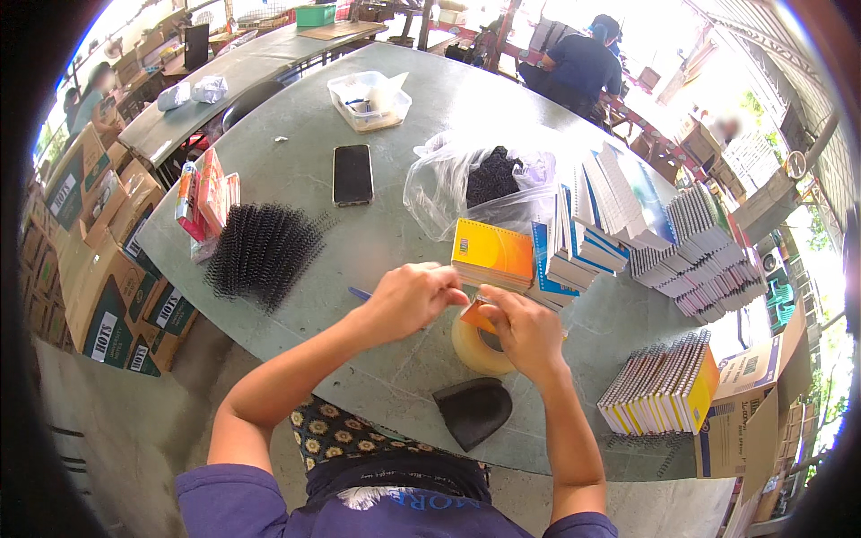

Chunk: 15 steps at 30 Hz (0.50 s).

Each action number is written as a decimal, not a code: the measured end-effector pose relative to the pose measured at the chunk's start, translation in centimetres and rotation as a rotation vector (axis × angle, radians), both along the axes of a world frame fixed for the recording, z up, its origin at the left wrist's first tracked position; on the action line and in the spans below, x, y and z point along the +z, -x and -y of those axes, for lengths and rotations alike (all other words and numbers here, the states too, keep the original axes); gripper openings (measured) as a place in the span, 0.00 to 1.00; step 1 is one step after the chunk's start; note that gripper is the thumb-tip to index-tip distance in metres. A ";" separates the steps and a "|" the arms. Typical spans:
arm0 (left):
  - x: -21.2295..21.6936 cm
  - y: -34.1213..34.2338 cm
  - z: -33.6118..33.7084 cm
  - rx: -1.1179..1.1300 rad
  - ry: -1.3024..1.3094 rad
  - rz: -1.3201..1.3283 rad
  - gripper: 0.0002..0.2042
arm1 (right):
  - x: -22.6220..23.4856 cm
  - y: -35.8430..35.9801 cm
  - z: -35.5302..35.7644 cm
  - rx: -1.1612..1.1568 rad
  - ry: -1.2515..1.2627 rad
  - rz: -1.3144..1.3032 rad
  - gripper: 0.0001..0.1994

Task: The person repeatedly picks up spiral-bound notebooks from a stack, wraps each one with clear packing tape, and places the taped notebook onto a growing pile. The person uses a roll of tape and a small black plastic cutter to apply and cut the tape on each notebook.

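Observation:
My left hand [414,300] is closed in a pinch near the middle of the table; what its fingertips hold, if anything, is too small to make out. Close beside it, my right hand [527,334] has thumb and fingers pressed together at a small orange piece [475,314]. Under the hands lies a wide roll of clear tape [471,350], partly covered by the right hand. Just beyond them sits a stack of small yellow-orange notebooks [493,251]. A blue pen [359,293] pokes out beside my left hand. Nearer me rests a black, round-ended flat piece [473,414].
Black plastic spiral coils [267,254] lie left, a phone [352,175] beyond. A clear bag [435,193] holds more. Blue notebooks [560,251], bound stacks [700,255] and yellow spiral notebooks [659,386] fill the right. Cartons [117,305] flank the table; a person [583,67] sits far off.

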<state>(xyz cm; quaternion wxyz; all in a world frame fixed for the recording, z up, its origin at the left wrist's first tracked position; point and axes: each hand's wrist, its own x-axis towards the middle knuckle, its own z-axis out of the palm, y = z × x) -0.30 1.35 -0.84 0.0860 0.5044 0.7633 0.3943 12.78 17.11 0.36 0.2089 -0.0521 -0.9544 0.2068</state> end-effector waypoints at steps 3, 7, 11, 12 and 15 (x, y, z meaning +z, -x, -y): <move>1.1 -1.0 -0.5 0.031 -0.002 -0.069 0.11 | -0.7 0.8 0.6 -0.001 0.042 -0.210 0.04; 1.4 -0.3 0.2 0.027 0.081 -0.068 0.10 | -0.5 0.6 0.8 -0.007 0.049 -0.130 0.03; 1.5 -0.3 0.3 0.016 0.061 -0.108 0.11 | -0.6 0.4 0.5 -0.011 0.236 -0.125 0.07; 1.6 0.0 0.4 -0.022 0.122 -0.114 0.11 | -0.9 0.3 0.2 0.028 0.291 -0.086 0.07; 1.1 -4.0 -0.4 0.143 -0.171 -0.747 0.12 | -1.1 0.2 -0.4 0.087 0.356 -0.040 0.09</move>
